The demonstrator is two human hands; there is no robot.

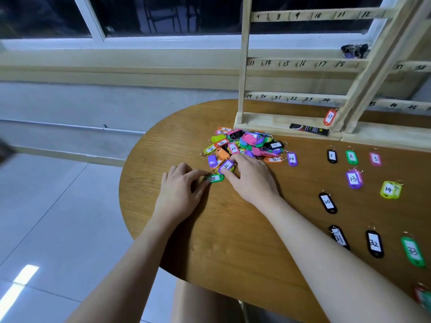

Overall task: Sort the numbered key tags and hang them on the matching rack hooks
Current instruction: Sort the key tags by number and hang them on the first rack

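Observation:
A heap of coloured numbered key tags (247,143) lies on the round wooden table (233,229) in front of the wooden rack (296,64) with numbered rails. My left hand (179,192) pinches a green tag (214,178) at the heap's near edge. My right hand (251,178) rests flat beside it, fingertips touching that green tag and a purple tag (226,165). Sorted tags lie to the right: 1 (331,156), 2 (351,157), 3 (375,159), 13 (354,179), 14 (390,189), 20 (327,202), 31 (338,237), 32 (374,244), 33 (412,251). An orange tag 37 (329,117) hangs on the rack.
A black packet (309,129) lies on the rack's base. A dark bundle (354,51) sits on the window sill behind. The table's curved edge runs close to my left; beyond it is tiled floor. More tags (423,297) peek in at the far right edge.

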